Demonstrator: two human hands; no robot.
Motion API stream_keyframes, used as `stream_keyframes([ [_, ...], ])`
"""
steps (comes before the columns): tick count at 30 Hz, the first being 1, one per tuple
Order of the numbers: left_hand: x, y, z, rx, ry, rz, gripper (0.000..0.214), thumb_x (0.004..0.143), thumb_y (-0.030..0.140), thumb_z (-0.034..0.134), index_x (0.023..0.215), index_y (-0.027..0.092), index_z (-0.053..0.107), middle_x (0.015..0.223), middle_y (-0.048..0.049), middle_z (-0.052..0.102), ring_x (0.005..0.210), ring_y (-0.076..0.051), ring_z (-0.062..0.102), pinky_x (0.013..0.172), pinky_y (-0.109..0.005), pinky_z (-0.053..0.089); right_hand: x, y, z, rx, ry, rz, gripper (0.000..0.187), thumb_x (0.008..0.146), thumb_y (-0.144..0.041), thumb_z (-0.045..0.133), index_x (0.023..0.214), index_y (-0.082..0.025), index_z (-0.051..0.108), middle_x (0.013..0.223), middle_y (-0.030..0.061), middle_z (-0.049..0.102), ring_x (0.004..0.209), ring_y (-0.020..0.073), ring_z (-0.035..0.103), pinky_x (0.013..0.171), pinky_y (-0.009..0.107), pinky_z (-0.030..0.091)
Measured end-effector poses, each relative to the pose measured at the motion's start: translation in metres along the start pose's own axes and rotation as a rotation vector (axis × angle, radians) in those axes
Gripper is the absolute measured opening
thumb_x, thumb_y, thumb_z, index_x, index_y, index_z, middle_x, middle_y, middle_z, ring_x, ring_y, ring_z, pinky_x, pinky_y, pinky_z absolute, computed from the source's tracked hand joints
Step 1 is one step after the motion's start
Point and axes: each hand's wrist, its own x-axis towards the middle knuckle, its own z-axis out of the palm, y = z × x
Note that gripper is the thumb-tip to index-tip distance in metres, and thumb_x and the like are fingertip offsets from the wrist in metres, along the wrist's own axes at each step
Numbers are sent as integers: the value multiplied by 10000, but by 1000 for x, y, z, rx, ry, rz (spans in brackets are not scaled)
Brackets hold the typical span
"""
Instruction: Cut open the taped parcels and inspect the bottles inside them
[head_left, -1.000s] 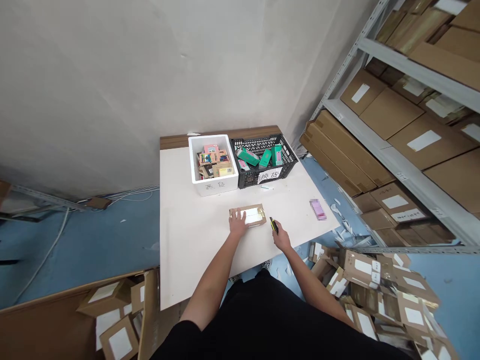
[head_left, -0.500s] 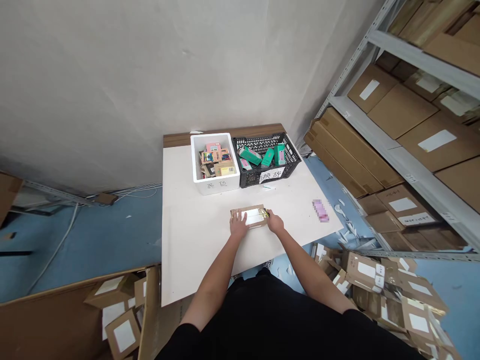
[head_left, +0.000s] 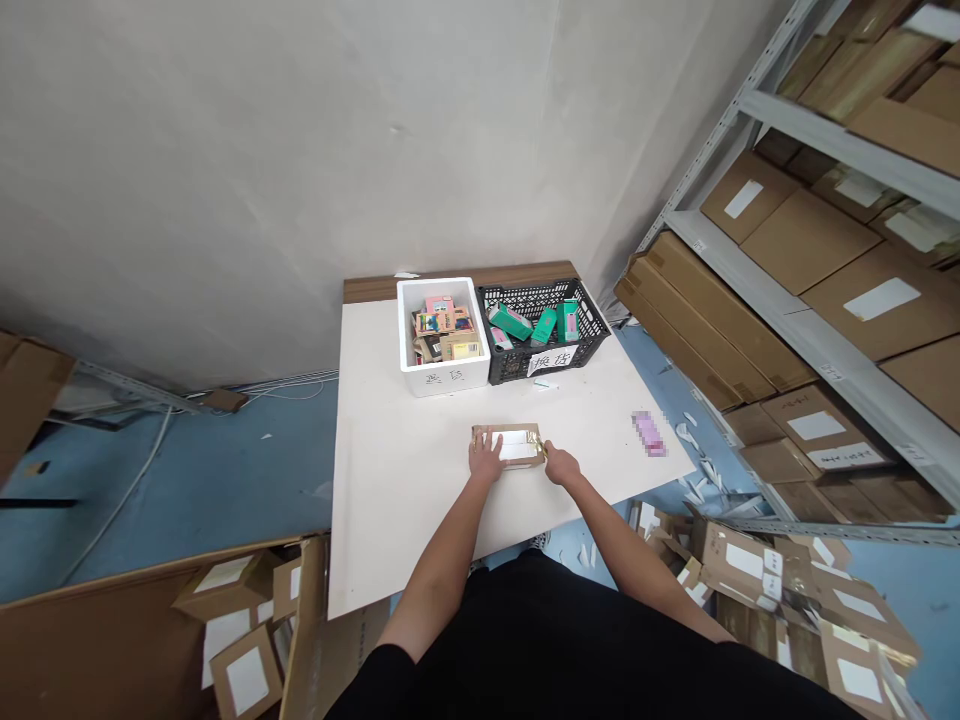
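One parcel (head_left: 520, 443) under my left hand (head_left: 486, 458), fingers apart; my right hand (head_left: 561, 463) clamped on a mostly hidden cutter (head_left: 545, 449); black crate (head_left: 510, 369) beyond both hands.

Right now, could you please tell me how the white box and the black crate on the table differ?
The white box has solid walls, while the black crate has perforated ones. The white box holds a jumble of multicoloured packs; the black crate holds a few green packs. The white box is written on directly, whereas the black crate bears writing on a white label. Both are open-topped and stand side by side.
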Motion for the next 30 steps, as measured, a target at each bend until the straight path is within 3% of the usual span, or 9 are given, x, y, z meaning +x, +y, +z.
stream_keyframes([
  [7, -6, 2, -6, 17, -9, -6, 822, 995, 558, 519, 1714, 354, 178, 1805, -31, -16, 1664, -332, -61, 1322, -599, 78, -18, 6, 20, 56, 58, 29, 544, 964, -96, 473, 1489, -238, 461, 1159, 148, 762, 1058, 282, 747, 767, 308, 481],
  [10, -12, 3, -8, 29, 20, 7, 802, 1000, 565, 506, 1710, 372, 188, 1809, -45, 35, 1666, -349, -15, 1300, -650, 112, -24, 13, 32, 170, 168, 39, 492, 1008, -162, 443, 1493, -242, 456, 1121, 133, 775, 1031, 278, 756, 770, 305, 489],
  [13, -16, 4, -15, 65, 87, 42, 773, 969, 553, 575, 1673, 340, 338, 1788, -103, 205, 1650, -395, 109, 1289, -651, 175, -27, 21, 54, 437, 336, 89, 447, 1035, -279, 432, 1477, -224, 469, 1019, 109, 782, 956, 261, 770, 774, 301, 516],
  [16, -15, -1, -29, 67, 148, 98, 605, 986, 461, 543, 1554, 253, 541, 1677, -146, 434, 1612, -388, 249, 1280, -566, 287, -26, 20, 85, 846, 327, 113, 342, 977, -485, 506, 1107, -196, 635, 789, 66, 734, 697, 242, 742, 674, 312, 550],
  [18, -13, -8, -40, 45, 187, 112, 554, 1024, 390, 446, 1547, 237, 541, 1657, -139, 464, 1604, -349, 283, 1265, -519, 336, -22, 12, 105, 1087, 245, 46, 396, 878, -617, 595, 857, -222, 605, 697, 52, 684, 667, 243, 719, 639, 322, 561],
  [21, -11, -19, -52, 42, 166, 89, 607, 1044, 332, 383, 1647, 257, 386, 1727, -115, 362, 1632, -306, 231, 1251, -496, 353, -12, -8, 121, 1334, 202, -48, 501, 760, -733, 667, 831, -245, 581, 740, 37, 670, 759, 241, 720, 656, 325, 584],
  [25, -17, -20, -49, 76, 117, 12, 697, 987, 284, 477, 1667, 212, 344, 1667, -187, 434, 1577, -340, 351, 1200, -475, 412, 18, -26, 99, 1425, 185, -68, 586, 738, -787, 655, 958, -247, 608, 824, 31, 679, 832, 239, 717, 706, 332, 600],
  [28, -31, -8, -35, 68, 14, -37, 696, 953, 266, 501, 1633, 160, 400, 1517, -240, 579, 1384, -370, 582, 1095, -483, 500, 47, -25, 58, 1408, 175, -155, 635, 747, -803, 624, 1022, -231, 619, 911, 52, 721, 923, 254, 728, 765, 330, 599],
  [30, -43, 4, -24, 41, -95, 30, 623, 953, 269, 496, 1569, 179, 501, 1429, -204, 662, 1288, -351, 659, 1052, -461, 530, 66, -18, 29, 1362, 173, -211, 651, 760, -815, 585, 1023, -220, 617, 917, 57, 730, 962, 260, 728, 781, 319, 590],
])
